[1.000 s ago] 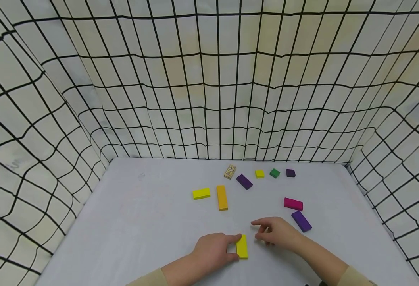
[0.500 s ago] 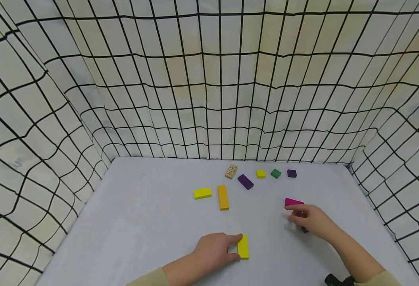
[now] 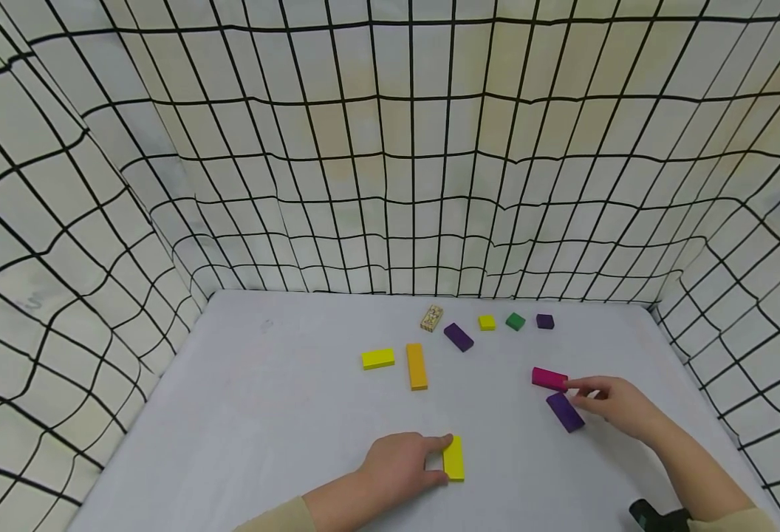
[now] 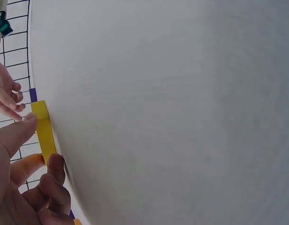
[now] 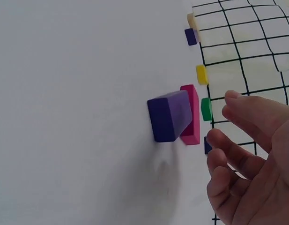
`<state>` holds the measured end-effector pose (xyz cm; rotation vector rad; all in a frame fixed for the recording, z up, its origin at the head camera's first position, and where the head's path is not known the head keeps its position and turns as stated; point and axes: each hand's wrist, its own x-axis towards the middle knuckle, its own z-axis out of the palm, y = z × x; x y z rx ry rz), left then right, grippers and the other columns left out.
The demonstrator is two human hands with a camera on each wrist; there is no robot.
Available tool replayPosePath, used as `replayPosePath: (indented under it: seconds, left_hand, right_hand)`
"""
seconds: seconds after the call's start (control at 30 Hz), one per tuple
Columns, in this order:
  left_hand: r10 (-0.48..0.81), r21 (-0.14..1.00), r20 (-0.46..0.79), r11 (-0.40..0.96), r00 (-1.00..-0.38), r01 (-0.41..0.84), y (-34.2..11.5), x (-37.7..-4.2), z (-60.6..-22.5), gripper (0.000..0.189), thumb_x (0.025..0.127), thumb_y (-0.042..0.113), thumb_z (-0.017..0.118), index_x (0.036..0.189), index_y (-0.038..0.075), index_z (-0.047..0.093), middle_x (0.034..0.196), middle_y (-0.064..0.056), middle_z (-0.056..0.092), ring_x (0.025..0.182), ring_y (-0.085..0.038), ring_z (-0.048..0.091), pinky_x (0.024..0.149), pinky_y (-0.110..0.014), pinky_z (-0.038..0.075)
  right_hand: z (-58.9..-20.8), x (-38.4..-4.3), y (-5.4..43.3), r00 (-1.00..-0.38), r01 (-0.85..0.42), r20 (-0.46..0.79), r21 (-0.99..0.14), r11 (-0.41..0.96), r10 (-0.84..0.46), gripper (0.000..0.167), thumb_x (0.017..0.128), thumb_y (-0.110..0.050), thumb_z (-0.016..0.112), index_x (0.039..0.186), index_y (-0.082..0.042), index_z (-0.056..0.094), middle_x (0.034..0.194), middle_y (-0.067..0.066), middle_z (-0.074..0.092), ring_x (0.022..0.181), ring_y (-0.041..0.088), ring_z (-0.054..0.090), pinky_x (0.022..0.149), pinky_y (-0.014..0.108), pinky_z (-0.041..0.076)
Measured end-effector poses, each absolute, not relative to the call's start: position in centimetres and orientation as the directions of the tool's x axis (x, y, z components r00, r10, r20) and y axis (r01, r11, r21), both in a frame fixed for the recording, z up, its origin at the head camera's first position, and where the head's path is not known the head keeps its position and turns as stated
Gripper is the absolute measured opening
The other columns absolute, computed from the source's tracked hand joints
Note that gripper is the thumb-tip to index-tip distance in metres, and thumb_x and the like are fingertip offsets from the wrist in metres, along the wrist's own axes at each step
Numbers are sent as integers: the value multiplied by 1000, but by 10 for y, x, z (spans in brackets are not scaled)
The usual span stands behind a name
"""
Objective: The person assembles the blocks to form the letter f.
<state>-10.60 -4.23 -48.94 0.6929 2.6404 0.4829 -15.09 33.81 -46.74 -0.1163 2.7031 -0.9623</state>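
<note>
In the head view my left hand (image 3: 399, 462) pinches a flat yellow block (image 3: 453, 459) between thumb and index finger, near the table's front. The left wrist view shows the same yellow block (image 4: 46, 136) between those fingers. My right hand (image 3: 623, 406) is at the right, its index fingertip beside the right end of a magenta block (image 3: 549, 378). Just below that fingertip lies a purple block (image 3: 566, 412), its upper end close to the magenta one. From the right wrist, my hand (image 5: 256, 164) holds nothing, fingers loosely bent. Whether it touches the magenta block, I cannot tell.
Left of centre lie another yellow block (image 3: 378, 359) and a long orange block (image 3: 416, 366). Farther back are a speckled tan block (image 3: 431, 318), a dark purple block (image 3: 459, 337) and small yellow, green (image 3: 515, 321) and purple pieces. Black netting (image 3: 410, 185) surrounds the white table.
My right hand has moved right, away from the left hand, passing over the purple block to its right side. The left hand stays on the yellow block.
</note>
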Motion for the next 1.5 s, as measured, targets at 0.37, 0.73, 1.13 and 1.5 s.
replayPosePath:
  seconds: [0.37,0.73,1.13,1.5]
  left_hand:
    - [524,416,-256,818,-812,397,-43,-105,-488,54,86,46,74,137,35,60,82,11,66,68,-5,49,59,-25,45]
    - [520,412,-273,823,-809,391,-42,-106,-491,54,85,47,73,136,37,60,102,9,72,82,-5,61,67,-29,52]
    - [506,399,-282,834,-815,381,-42,-105,-487,54,85,47,74,136,38,60,101,8,72,84,-7,62,68,-30,53]
    - [499,396,-289,839,-817,373,-41,-105,-487,54,85,47,74,136,39,60,98,7,72,81,-7,60,67,-30,52]
  right_hand:
    - [-487,-158,341,-942,42,-287,-618,785,-175,43,90,-26,73,129,-8,66,95,3,62,86,22,53,68,34,47]
    - [-492,-155,339,-934,-5,-273,-637,771,-232,47,91,-20,72,132,-3,60,94,4,59,85,22,53,65,30,47]
    - [-488,-155,335,-913,38,-337,-626,779,-228,59,86,-23,77,137,-2,56,99,8,56,87,24,51,69,34,46]
    - [-486,-152,326,-930,48,-317,-603,796,-184,55,82,-21,81,129,-5,58,110,12,60,91,24,56,73,37,52]
